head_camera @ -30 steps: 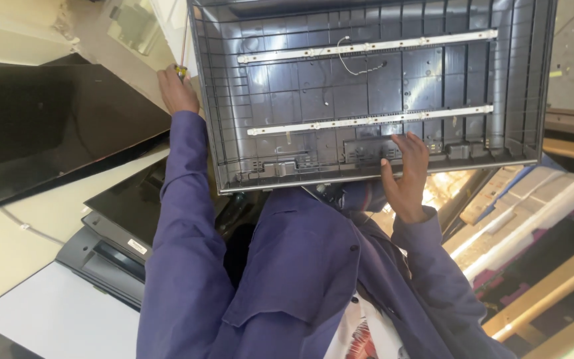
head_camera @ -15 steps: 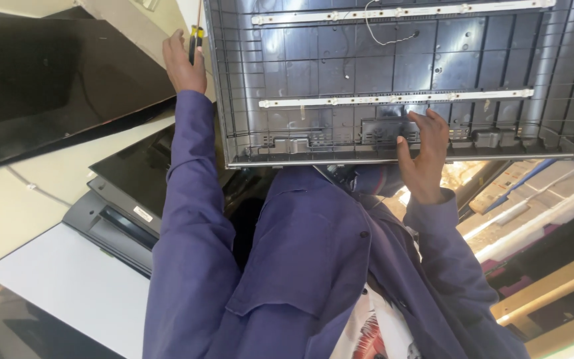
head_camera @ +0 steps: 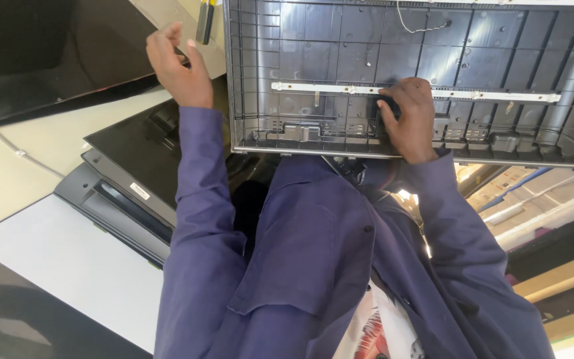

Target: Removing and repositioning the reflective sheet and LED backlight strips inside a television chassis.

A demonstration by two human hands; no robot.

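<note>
A grey TV back panel (head_camera: 340, 46) lies open in front of me, ribbed inside, with a white LED strip (head_camera: 327, 88) across it and a thin white wire (head_camera: 420, 28) near the top. My right hand (head_camera: 410, 123) rests on the panel at the strip, fingers curled around a small black part (head_camera: 386, 105). My left hand (head_camera: 177, 66) is raised just left of the panel's edge, fingers loosely apart and holding nothing. A screwdriver with a yellow and black handle (head_camera: 205, 20) lies just above that hand. Both my sleeves are dark blue.
Black flat screens (head_camera: 28, 60) lie at the upper left, and stacked dark TV frames (head_camera: 127, 193) sit under my left arm. A white sheet (head_camera: 68, 266) lies at the lower left. Pale frames and wooden strips (head_camera: 546, 206) are piled at the right.
My left hand has come off the panel's left edge and the screwdriver and opened. My right hand moved from the panel's lower rim up to the strip and closed on the black part.
</note>
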